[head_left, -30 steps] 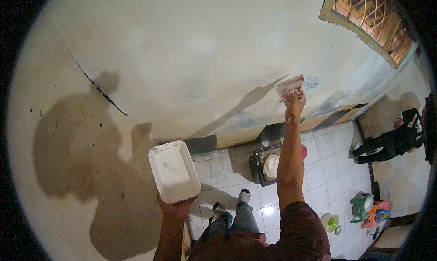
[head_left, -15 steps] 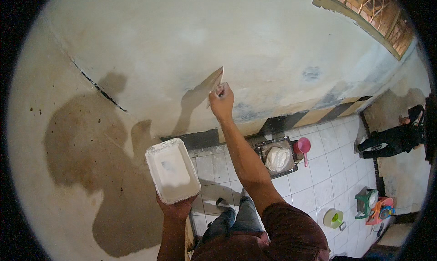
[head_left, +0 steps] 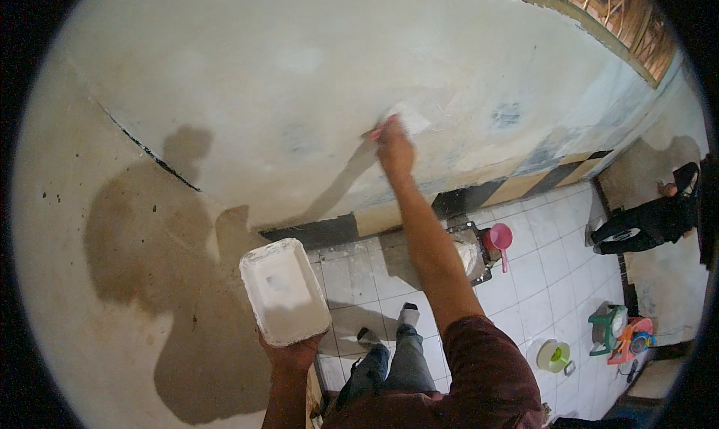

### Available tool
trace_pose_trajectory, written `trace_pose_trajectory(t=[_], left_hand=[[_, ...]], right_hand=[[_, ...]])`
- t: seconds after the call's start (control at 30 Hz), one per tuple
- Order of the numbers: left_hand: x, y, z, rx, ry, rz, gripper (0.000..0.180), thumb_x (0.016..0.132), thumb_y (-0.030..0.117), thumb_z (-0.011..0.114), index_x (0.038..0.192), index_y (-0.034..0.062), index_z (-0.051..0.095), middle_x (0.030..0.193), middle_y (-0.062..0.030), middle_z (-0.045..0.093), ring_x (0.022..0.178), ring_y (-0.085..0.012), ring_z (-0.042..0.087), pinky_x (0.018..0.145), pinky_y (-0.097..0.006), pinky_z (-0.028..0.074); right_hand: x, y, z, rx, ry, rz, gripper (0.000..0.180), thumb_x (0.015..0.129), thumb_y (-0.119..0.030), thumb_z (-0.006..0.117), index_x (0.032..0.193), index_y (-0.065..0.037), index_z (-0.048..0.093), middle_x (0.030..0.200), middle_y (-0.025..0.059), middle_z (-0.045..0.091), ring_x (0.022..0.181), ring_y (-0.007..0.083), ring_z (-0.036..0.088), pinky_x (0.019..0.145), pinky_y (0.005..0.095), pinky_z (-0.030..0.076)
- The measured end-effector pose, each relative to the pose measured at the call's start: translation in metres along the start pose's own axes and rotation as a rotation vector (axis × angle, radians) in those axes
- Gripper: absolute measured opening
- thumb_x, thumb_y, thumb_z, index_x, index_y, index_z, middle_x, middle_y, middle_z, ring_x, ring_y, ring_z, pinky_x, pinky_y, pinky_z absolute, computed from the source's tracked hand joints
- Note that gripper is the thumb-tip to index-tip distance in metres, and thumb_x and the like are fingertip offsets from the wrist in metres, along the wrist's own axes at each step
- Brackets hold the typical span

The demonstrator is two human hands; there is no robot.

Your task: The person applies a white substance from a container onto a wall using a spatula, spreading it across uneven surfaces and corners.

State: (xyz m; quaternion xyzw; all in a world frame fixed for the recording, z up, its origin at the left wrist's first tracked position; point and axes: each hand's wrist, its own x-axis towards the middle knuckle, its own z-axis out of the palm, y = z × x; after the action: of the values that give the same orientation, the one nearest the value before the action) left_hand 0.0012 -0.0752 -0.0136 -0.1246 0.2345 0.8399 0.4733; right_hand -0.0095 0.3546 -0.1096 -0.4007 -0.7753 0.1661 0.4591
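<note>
Right hand [head_left: 395, 148]: I see it clamped on the scraper [head_left: 401, 120], which has swept leftward along the wall [head_left: 299, 77] over the last second.
Left hand [head_left: 288, 350]: closed under the white tray [head_left: 283, 290], unmoved, well below the right.
Meaning: I judge one smoothing stroke of plaster underway.

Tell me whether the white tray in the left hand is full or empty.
Nearly empty: the white tray in the left hand shows its bare coated bottom, no heap inside.
</note>
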Motion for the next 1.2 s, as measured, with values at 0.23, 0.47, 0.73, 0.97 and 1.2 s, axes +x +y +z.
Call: trace_pose_trajectory(t=[0.23, 0.47, 0.73, 0.97, 1.2], left_hand=[[-0.001, 0.009, 0.004, 0.113, 0.079, 0.055, 0.06, 0.088, 0.055, 0.038, 0.134, 0.0164, 0.041, 0.127, -0.0124, 0.051, 0.111, -0.037, 0.056, 0.08, -0.059, 0.052], [0.007, -0.004, -0.001, 0.103, 0.057, 0.03, 0.06, 0.089, 0.054, 0.038, 0.134, 0.0149, 0.04, 0.127, -0.0136, 0.051, 0.111, -0.0374, 0.055, 0.082, -0.058, 0.052], [0.006, -0.002, -0.012, 0.031, -0.119, 0.031, 0.062, 0.087, 0.055, 0.042, 0.135, 0.0165, 0.041, 0.13, -0.0139, 0.05, 0.114, -0.038, 0.054, 0.084, -0.06, 0.05], [-0.001, 0.005, -0.014, -0.078, -0.116, 0.017, 0.061, 0.089, 0.054, 0.042, 0.136, 0.0155, 0.04, 0.133, -0.0149, 0.048, 0.116, -0.0391, 0.052, 0.085, -0.062, 0.048], [-0.007, 0.007, 0.006, 0.004, -0.022, 0.079, 0.059, 0.09, 0.052, 0.04, 0.135, 0.0149, 0.04, 0.126, -0.0147, 0.051, 0.112, -0.0381, 0.055, 0.083, -0.061, 0.049]], right_hand=[[-0.085, -0.068, -0.011, 0.33, -0.127, 0.054, 0.026, 0.073, -0.005, 0.061, 0.098, -0.003, 0.055, 0.08, 0.0136, 0.059, 0.068, 0.0308, 0.06, 0.061, 0.0369, 0.049], [-0.013, 0.074, -0.084, 0.937, 0.382, 0.497, 0.013, 0.076, 0.001, 0.056, 0.087, -0.006, 0.053, 0.074, 0.001, 0.05, 0.064, 0.0108, 0.05, 0.057, 0.0247, 0.043], [0.043, 0.038, -0.067, 0.822, 0.357, 0.354, 0.019, 0.075, 0.0, 0.06, 0.074, -0.008, 0.043, 0.066, -0.0004, 0.043, 0.057, 0.0132, 0.043, 0.053, 0.0288, 0.04], [0.016, -0.089, -0.038, 0.316, -0.048, 0.062, 0.031, 0.079, -0.014, 0.059, 0.107, -0.002, 0.054, 0.088, 0.0212, 0.061, 0.081, 0.0379, 0.062, 0.068, 0.0453, 0.05], [-0.021, -0.103, -0.054, -0.053, -0.256, -0.46, 0.054, 0.079, -0.016, 0.059, 0.131, -0.017, 0.046, 0.089, 0.0118, 0.064, 0.068, 0.0316, 0.065, 0.057, 0.0433, 0.053]])
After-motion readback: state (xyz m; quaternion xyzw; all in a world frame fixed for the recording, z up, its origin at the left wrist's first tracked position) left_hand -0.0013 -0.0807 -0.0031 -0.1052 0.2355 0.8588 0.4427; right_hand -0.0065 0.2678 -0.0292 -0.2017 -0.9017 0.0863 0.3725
